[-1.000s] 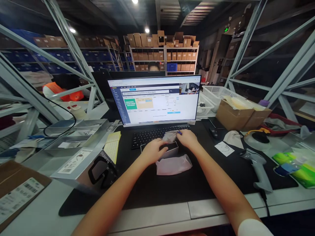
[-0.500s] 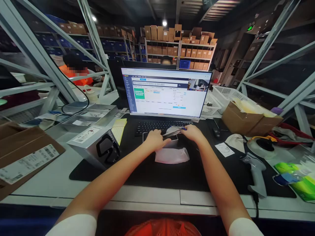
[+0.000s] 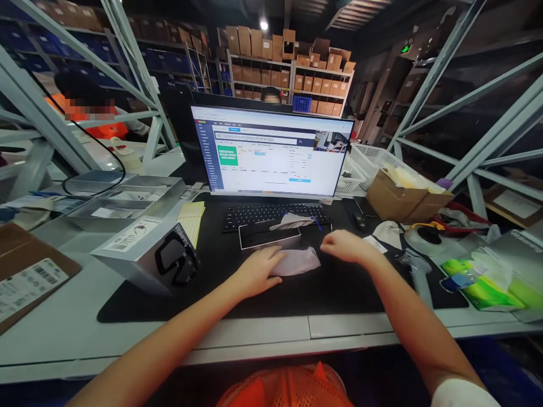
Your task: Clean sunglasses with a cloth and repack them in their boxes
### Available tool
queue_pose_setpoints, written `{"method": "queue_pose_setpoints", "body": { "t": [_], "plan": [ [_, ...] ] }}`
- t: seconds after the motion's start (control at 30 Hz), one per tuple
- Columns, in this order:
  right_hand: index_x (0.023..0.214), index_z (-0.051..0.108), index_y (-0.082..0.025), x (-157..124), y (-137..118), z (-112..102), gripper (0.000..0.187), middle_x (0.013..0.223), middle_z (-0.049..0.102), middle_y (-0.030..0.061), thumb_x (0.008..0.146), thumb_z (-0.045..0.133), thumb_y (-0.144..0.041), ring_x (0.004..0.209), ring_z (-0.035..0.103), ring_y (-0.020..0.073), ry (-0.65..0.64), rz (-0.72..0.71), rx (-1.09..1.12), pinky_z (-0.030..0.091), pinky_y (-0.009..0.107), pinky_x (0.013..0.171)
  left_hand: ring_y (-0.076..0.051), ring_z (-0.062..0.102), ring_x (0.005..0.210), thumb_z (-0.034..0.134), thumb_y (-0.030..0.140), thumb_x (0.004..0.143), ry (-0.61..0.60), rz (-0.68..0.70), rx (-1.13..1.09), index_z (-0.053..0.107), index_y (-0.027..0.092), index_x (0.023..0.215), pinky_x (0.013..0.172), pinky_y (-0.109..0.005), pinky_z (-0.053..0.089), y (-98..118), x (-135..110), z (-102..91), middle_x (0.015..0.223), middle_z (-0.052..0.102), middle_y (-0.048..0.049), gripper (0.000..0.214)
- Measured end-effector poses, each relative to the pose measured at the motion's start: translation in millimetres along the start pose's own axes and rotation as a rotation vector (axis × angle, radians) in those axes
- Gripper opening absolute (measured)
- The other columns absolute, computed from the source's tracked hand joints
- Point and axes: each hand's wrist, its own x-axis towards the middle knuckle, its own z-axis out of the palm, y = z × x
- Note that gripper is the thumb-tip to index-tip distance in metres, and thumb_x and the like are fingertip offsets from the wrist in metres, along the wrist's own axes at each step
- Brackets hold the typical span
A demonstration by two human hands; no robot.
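My left hand (image 3: pixel 258 273) lies with fingers spread at the left end of a whitish, frosted pouch (image 3: pixel 299 262) on the black desk mat. To the right of the pouch, my right hand (image 3: pixel 345 246) is closed with its fingers curled together; whatever they may hold is hidden. Just behind the pouch sits a small open box (image 3: pixel 248 239) with a dark inside. A crumpled grey wrapper (image 3: pixel 293 221) rests across its right part, and a thin blue pen-like item (image 3: pixel 317 224) pokes out beside it.
Behind are a keyboard (image 3: pixel 254 216) and a lit monitor (image 3: pixel 271 158). A grey goggles box (image 3: pixel 144 257) stands left. At right lie a mouse (image 3: pixel 359 220), a scanner (image 3: pixel 418 274), a tape roll (image 3: pixel 428 237) and a cardboard carton (image 3: pixel 394 195). A person in orange (image 3: pixel 91 116) is across the desk.
My left hand has left the grey wrapper and come down to the pouch. My right hand has let go of the wrapper and blue item and drawn back right. The view has shifted.
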Motion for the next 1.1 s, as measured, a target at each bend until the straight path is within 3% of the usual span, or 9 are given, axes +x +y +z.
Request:
{"method": "queue_pose_setpoints", "body": {
  "t": [0.13,0.27,0.33,0.43,0.53,0.63,0.8,0.93,1.1],
  "plan": [
    [0.077,0.074,-0.016,16.6,17.3,53.4,0.021,0.073,0.072,0.0030,0.085,0.055,-0.018,0.066,0.064,0.0145,-0.126,0.040,0.091,0.044,0.022,0.062,-0.033,0.052,0.134,0.075,0.036,0.079,-0.046,-0.178,-0.114,0.037,0.019,0.154,0.110,-0.047,0.044,-4.3,-2.2,15.3,0.146,0.055,-0.0151,0.086],
    [0.075,0.068,-0.014,20.3,25.1,76.9,0.023,0.070,0.069,0.0024,0.089,0.052,-0.023,0.060,0.061,0.0119,-0.146,0.073,0.187,0.044,0.020,0.056,-0.034,0.061,0.119,0.064,0.035,0.088,0.000,-0.222,-0.139,0.056,0.019,0.139,0.101,-0.045,0.049,-2.4,-4.9,16.2,0.125,0.067,-0.0153,0.054],
    [0.071,0.065,-0.014,18.7,25.6,80.6,0.022,0.065,0.066,0.0017,0.087,0.056,-0.026,0.056,0.058,0.0120,-0.158,0.086,0.208,0.042,0.021,0.053,-0.031,0.065,0.110,0.059,0.033,0.090,0.021,-0.215,-0.163,0.066,0.020,0.126,0.096,-0.042,0.051,-2.0,-7.1,14.3,0.114,0.071,-0.0129,0.039],
    [0.069,0.064,-0.014,15.3,22.9,84.3,0.016,0.063,0.064,0.0010,0.081,0.063,-0.025,0.056,0.056,0.0126,-0.115,0.078,0.204,0.039,0.021,0.052,-0.028,0.068,0.105,0.053,0.032,0.094,0.063,-0.225,-0.220,0.071,0.022,0.120,0.093,-0.038,0.052,-4.6,-10.0,12.5,0.111,0.073,-0.0107,0.033],
    [0.079,0.066,-0.015,11.5,16.6,90.7,0.006,0.069,0.064,-0.0004,0.076,0.065,-0.020,0.064,0.055,0.0127,0.027,0.041,0.189,0.037,0.021,0.057,-0.026,0.068,0.113,0.050,0.032,0.096,0.124,-0.244,-0.295,0.062,0.024,0.135,0.097,-0.036,0.051,-10.4,-11.9,13.3,0.125,0.071,-0.0092,0.041],
    [0.091,0.068,-0.016,8.0,10.0,99.2,0.015,0.074,0.064,-0.0014,0.078,0.062,-0.019,0.069,0.055,0.0130,0.124,-0.023,0.191,0.039,0.022,0.062,-0.026,0.067,0.117,0.052,0.030,0.095,0.167,-0.216,-0.433,0.057,0.024,0.141,0.101,-0.036,0.049,-15.8,-13.2,14.5,0.129,0.070,-0.0086,0.047],
    [0.088,0.075,-0.017,11.0,3.8,108.5,0.017,0.076,0.069,0.0016,0.080,0.060,-0.019,0.071,0.060,0.0182,0.123,-0.151,0.165,0.043,0.026,0.065,-0.022,0.071,0.095,0.047,0.037,0.098,0.244,-0.193,-0.582,0.074,0.021,0.104,0.088,-0.032,0.053,-18.3,-15.8,8.1,0.102,0.078,-0.0052,0.032],
    [0.079,0.073,-0.019,21.1,-0.9,105.1,0.015,0.079,0.071,0.0038,0.084,0.060,-0.025,0.075,0.064,0.0211,0.159,-0.246,0.119,0.045,0.029,0.070,-0.019,0.070,0.085,0.048,0.038,0.098,0.322,-0.179,-0.647,0.074,0.020,0.095,0.080,-0.029,0.053,-18.4,-18.7,-3.1,0.090,0.077,-0.0033,0.032],
    [0.074,0.069,-0.022,23.1,1.3,95.4,0.025,0.076,0.066,0.0063,0.091,0.052,-0.031,0.075,0.060,0.0229,0.303,-0.287,0.054,0.044,0.033,0.072,-0.022,0.071,0.099,0.046,0.042,0.099,0.451,-0.184,-0.719,0.075,0.020,0.106,0.090,-0.032,0.054,-21.3,-21.5,-14.2,0.107,0.077,-0.0058,0.037]
  ]
}}
